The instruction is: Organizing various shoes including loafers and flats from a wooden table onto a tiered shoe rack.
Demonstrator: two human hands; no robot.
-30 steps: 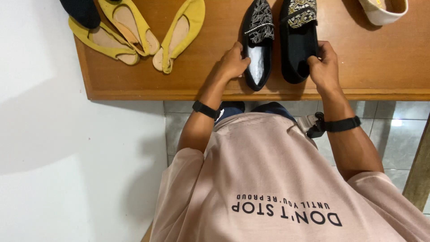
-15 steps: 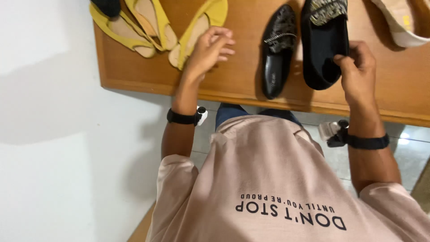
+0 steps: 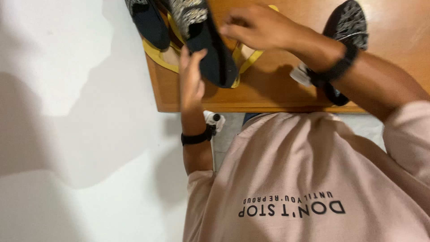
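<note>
Black embellished shoe held over the left end of the wooden shelf

The left hand (image 3: 191, 74) lies flat against the sole side of the black shoe (image 3: 204, 40), fingers loosely spread rather than clamped; the right hand (image 3: 255, 28) crosses over from the right, fingers curled near the shoe's upper, grip not discernible. The shoe's long axis runs away from the person, heel nearest, over yellow flats (image 3: 163, 56). A second black shoe (image 3: 347, 27) rests well apart on the shelf (image 3: 277, 96), behind the right wrist
</note>
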